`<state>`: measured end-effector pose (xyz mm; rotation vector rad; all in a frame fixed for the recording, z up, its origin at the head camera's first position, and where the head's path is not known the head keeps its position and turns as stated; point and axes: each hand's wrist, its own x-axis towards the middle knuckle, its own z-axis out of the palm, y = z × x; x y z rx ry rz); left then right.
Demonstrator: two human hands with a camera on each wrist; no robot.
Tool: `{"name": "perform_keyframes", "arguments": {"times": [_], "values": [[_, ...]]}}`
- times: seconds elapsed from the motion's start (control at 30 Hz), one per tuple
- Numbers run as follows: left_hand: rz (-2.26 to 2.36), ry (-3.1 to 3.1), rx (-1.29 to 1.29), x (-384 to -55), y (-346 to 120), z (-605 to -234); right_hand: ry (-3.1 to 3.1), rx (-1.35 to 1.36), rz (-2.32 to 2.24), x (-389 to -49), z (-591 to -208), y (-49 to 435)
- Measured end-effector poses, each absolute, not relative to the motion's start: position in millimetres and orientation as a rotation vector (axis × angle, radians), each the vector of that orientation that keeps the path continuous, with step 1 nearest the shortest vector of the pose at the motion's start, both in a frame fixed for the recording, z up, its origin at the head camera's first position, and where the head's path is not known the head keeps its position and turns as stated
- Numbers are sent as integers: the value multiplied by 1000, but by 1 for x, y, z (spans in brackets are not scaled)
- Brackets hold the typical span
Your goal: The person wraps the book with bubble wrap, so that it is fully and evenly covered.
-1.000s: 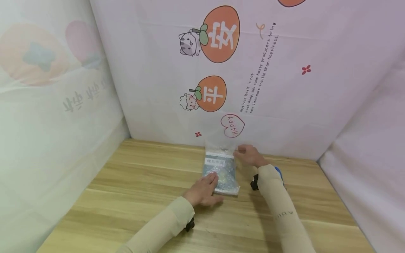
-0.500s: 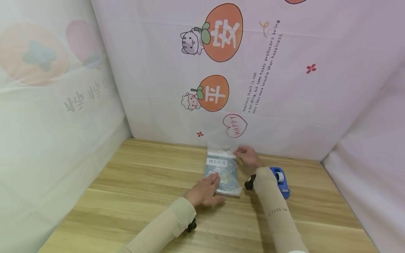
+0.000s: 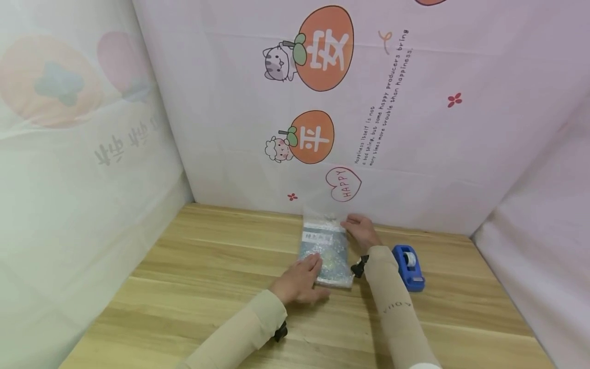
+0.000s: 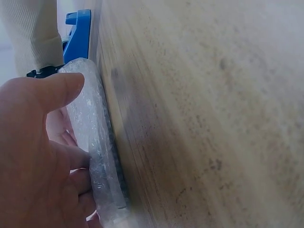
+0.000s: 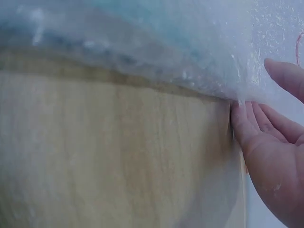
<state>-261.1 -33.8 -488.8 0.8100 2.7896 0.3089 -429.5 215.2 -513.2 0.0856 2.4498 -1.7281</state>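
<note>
A flat item with a blue-green printed face, wrapped in bubble wrap, lies on the wooden table close to the back wall. Its clear far end extends toward the wall. My left hand rests on the near left part of the wrapped item, fingers fairly straight and thumb held apart; the left wrist view shows the fingers lying over the bubble wrap. At the far right edge is my right hand. In the right wrist view its fingertips touch the underside of the wrap's edge, with the thumb apart.
A blue tape dispenser with a roll of tape stands on the table to the right of my right forearm. White printed cloth hangs behind the table and along both sides.
My right forearm has shifted left, so the blue tape dispenser now shows fully. Both hands stay at nearly the same spots on the wrapped item; the head view has moved slightly.
</note>
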Motion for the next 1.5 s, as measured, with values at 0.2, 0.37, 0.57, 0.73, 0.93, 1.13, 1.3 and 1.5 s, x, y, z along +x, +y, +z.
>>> {"name": "perform_keyframes", "arguments": {"times": [0.2,0.37,0.57,0.73,0.93,1.13,1.3,1.5], "values": [[317,2788,806,-262,-34,-488,2444,117,-1798,-429,-508,211],[319,2789,810,-262,-34,-488,2532,77,-1780,-429,-503,209],[328,2794,807,-263,-34,-491,2604,-20,-1771,-436,-500,208],[320,2797,810,-263,-33,-492,2744,-136,-1611,-444,-500,211],[326,2790,809,-262,-33,-490,2999,-523,-1283,-446,-493,208],[327,2791,811,-263,-35,-490,3004,-648,-1152,-447,-476,188],[343,2787,808,-263,-36,-491,2964,-622,-1115,-447,-464,169],[354,2780,832,-266,-36,-495,3014,-633,-1057,-442,-457,156]]}}
